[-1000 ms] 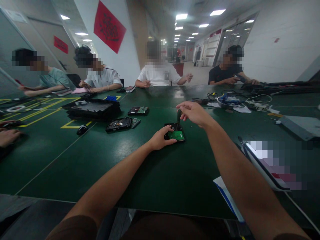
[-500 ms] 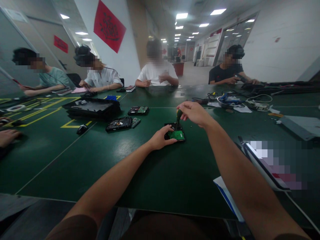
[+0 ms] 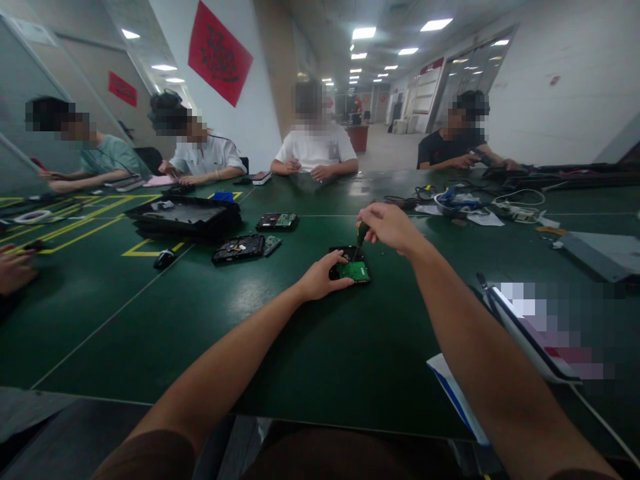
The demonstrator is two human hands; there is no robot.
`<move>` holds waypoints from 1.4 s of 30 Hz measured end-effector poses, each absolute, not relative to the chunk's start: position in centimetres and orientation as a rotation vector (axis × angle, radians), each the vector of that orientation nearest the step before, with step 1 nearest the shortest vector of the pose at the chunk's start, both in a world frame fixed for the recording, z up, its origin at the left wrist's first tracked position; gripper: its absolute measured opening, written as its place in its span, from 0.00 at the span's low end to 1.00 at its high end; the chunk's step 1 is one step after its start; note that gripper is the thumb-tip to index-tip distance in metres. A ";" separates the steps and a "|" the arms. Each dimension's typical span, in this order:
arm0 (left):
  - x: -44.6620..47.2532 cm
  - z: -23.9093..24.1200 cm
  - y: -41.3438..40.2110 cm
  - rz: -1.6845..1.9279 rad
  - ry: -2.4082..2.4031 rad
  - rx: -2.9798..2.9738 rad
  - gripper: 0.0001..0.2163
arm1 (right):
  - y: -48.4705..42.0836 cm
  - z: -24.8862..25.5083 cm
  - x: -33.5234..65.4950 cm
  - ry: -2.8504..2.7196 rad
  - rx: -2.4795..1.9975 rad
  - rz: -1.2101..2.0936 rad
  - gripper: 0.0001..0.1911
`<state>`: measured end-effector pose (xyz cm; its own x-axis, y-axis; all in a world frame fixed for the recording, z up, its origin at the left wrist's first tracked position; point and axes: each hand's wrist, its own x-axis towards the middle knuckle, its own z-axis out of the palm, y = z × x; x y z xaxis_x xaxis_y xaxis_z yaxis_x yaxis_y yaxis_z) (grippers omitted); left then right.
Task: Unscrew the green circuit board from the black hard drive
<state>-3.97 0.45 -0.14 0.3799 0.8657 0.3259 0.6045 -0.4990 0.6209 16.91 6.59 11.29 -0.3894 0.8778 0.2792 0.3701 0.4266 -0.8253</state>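
Note:
A black hard drive with a green circuit board (image 3: pixel 356 271) lies flat on the green table, board side up. My left hand (image 3: pixel 323 275) grips its left side, thumb along the near edge and fingers at the far edge. Above the drive, my right hand (image 3: pixel 383 225) is closed around the dark green handle of a screwdriver (image 3: pixel 361 233). The screwdriver leans, its shaft pointing down to the drive beside the board; whether the tip touches a screw is too small to tell.
Left of the drive lie an opened hard drive (image 3: pixel 239 249), another drive (image 3: pixel 277 221), a black tray (image 3: pixel 185 217) and a mouse (image 3: pixel 165 259). At right are tangled cables (image 3: pixel 457 201), a grey metal case (image 3: pixel 597 253) and a tablet (image 3: pixel 537 333). Several people sit around the table.
My right hand has shifted slightly right, and the screwdriver has gone from nearly upright to tilted. My left hand and the hard drive have stayed in place.

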 end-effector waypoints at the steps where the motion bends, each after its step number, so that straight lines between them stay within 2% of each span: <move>1: -4.0 -0.2 0.4 0.890 1.274 2.244 0.27 | 6.6 11.3 16.9 -1.943 -1.053 0.893 0.14; 10: -3.9 0.1 0.3 0.871 1.281 2.238 0.26 | 6.6 11.5 17.1 -1.979 -1.164 0.662 0.13; 20: -3.9 0.0 0.4 0.872 1.288 2.226 0.26 | 6.4 11.3 16.6 -1.919 -1.042 0.933 0.12; 28: -3.9 0.2 0.3 0.885 1.271 2.241 0.26 | 6.4 11.6 17.0 -1.969 -1.154 0.757 0.09; 37: -4.0 -0.1 0.4 0.893 1.271 2.241 0.26 | 6.5 11.3 16.6 -1.936 -1.009 0.944 0.12; 42: -4.0 -0.3 0.5 0.888 1.282 2.242 0.26 | 6.7 11.3 16.9 -1.995 -1.060 0.756 0.13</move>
